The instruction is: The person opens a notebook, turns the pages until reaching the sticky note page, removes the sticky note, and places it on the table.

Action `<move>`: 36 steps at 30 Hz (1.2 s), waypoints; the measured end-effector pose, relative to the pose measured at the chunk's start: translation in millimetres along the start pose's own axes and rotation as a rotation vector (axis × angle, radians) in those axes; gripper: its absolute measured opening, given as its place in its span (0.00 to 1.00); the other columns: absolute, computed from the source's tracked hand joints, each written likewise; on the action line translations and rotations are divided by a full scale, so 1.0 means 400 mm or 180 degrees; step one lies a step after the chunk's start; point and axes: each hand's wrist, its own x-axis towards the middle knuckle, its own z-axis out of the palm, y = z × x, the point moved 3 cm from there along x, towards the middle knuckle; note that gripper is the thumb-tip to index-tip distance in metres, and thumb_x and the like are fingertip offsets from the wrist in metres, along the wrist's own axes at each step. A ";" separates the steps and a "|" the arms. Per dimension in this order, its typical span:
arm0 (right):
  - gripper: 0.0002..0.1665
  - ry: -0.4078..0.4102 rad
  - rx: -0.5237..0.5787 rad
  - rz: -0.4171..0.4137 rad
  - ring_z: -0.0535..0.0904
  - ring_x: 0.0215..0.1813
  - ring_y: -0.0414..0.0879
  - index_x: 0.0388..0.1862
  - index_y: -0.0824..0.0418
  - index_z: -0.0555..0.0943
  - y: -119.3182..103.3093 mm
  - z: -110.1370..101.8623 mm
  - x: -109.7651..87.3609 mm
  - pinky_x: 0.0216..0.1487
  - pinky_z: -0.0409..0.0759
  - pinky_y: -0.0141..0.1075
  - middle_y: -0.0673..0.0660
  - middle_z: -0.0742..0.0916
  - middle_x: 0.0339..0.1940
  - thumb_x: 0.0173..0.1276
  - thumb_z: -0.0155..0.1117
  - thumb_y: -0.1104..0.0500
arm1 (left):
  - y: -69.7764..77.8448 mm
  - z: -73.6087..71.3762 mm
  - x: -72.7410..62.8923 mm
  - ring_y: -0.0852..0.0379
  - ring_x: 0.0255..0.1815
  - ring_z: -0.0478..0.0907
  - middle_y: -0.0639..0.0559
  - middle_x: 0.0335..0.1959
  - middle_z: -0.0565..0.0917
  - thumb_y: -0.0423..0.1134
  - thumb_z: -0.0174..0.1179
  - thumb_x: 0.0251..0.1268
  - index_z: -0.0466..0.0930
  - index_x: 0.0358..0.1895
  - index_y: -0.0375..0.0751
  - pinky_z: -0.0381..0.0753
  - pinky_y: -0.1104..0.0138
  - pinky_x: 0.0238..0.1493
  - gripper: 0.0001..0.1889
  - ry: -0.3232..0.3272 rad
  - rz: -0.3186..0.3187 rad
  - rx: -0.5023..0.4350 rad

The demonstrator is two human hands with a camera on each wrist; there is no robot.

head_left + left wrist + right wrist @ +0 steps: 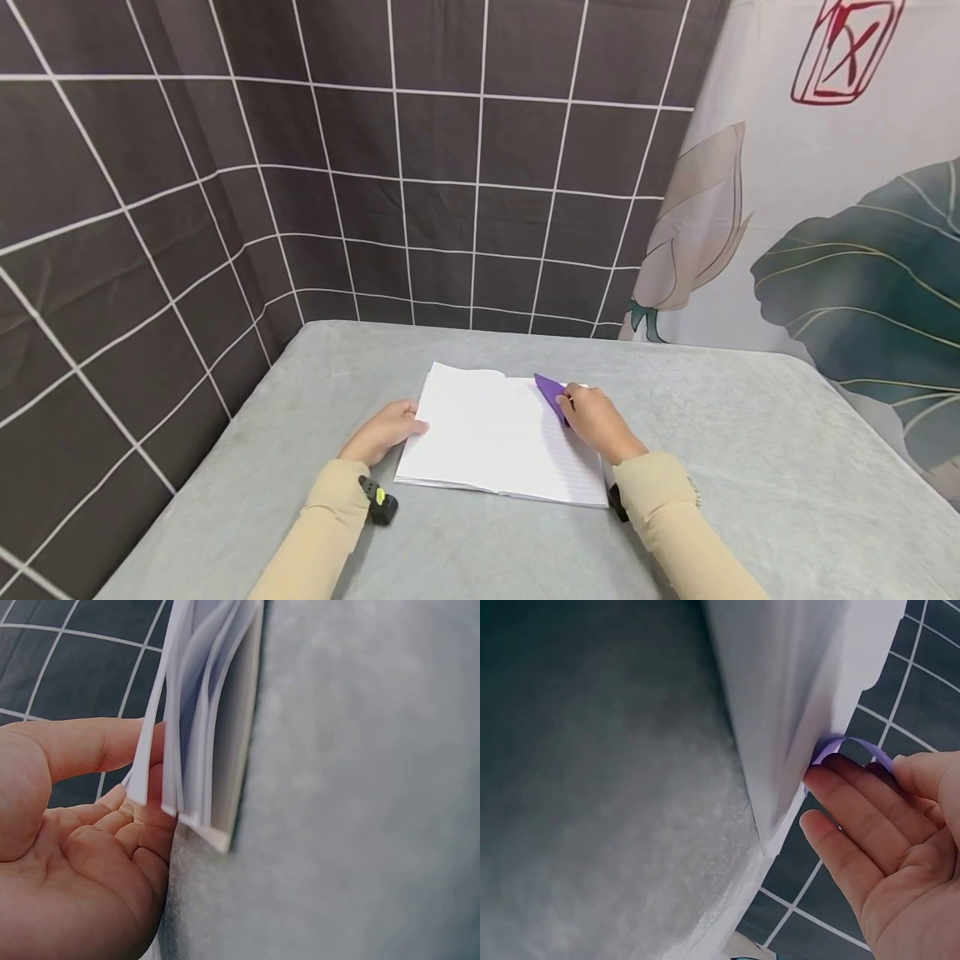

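Note:
An open notebook (480, 442) lies on the table, its left page blank white and its right page faintly lined. At its left edge my left hand (384, 432) holds the pages, thumb on top and fingers beneath. In the left wrist view, the loose leaves (199, 712) fan slightly apart beside the left hand (90, 847). Over the upper right page, my right hand (596, 423) pinches a thin purple sheet (551, 393) that looks like a pointed triangle. The right wrist view shows this purple sheet (866, 745) edge-on and curved, between thumb and fingers; part of it is hidden.
The grey table (750, 467) extends around the notebook. Behind it and on the left hangs a dark curtain (435, 217) with a white grid. A pale curtain (720, 308) with a leaf and flower print is at the right. Each wrist carries a black device (381, 505).

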 end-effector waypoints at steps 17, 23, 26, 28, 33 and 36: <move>0.10 -0.0039 0.0238 0.0299 0.73 0.28 0.45 0.42 0.68 0.76 0.029 -0.006 -0.005 0.31 0.71 0.37 0.58 0.84 0.28 0.72 0.52 0.61 | -0.003 0.001 0.003 0.53 0.40 0.72 0.47 0.35 0.77 0.31 0.57 0.60 0.76 0.43 0.31 0.69 0.64 0.47 0.10 -0.0022 0.0055 -0.0061; 0.10 0.0046 0.0403 0.0324 0.76 0.29 0.45 0.41 0.69 0.76 0.038 -0.013 -0.008 0.32 0.75 0.37 0.61 0.85 0.32 0.72 0.52 0.61 | -0.004 0.003 0.000 0.52 0.41 0.72 0.45 0.36 0.77 0.31 0.57 0.60 0.76 0.44 0.30 0.70 0.62 0.48 0.10 0.0002 0.0040 -0.0008; 0.11 0.0049 0.0517 0.0376 0.79 0.31 0.45 0.41 0.70 0.76 0.042 -0.016 -0.010 0.33 0.78 0.37 0.63 0.86 0.35 0.72 0.52 0.61 | -0.002 0.004 -0.001 0.52 0.41 0.72 0.45 0.36 0.77 0.31 0.57 0.60 0.75 0.44 0.30 0.70 0.61 0.48 0.11 -0.0001 0.0033 -0.0034; 0.11 0.0037 0.0578 0.0414 0.80 0.31 0.45 0.41 0.70 0.76 0.046 -0.017 -0.011 0.32 0.78 0.36 0.64 0.86 0.36 0.72 0.51 0.61 | -0.002 0.004 -0.002 0.52 0.41 0.72 0.45 0.35 0.76 0.31 0.57 0.60 0.75 0.43 0.30 0.70 0.62 0.47 0.10 0.0008 0.0030 -0.0024; 0.12 0.0052 0.0667 0.0468 0.81 0.30 0.44 0.42 0.71 0.76 0.052 -0.021 -0.013 0.30 0.78 0.35 0.65 0.86 0.35 0.73 0.50 0.62 | -0.002 0.004 0.000 0.53 0.38 0.69 0.48 0.30 0.72 0.31 0.58 0.59 0.74 0.39 0.32 0.67 0.65 0.42 0.07 0.0018 0.0064 0.0006; 0.12 0.0110 0.0662 0.0457 0.82 0.29 0.44 0.41 0.71 0.75 0.051 -0.026 -0.016 0.29 0.78 0.35 0.65 0.86 0.34 0.72 0.50 0.62 | -0.002 0.002 -0.001 0.53 0.37 0.69 0.49 0.29 0.72 0.31 0.58 0.59 0.74 0.39 0.32 0.67 0.66 0.41 0.07 -0.0002 0.0077 -0.0025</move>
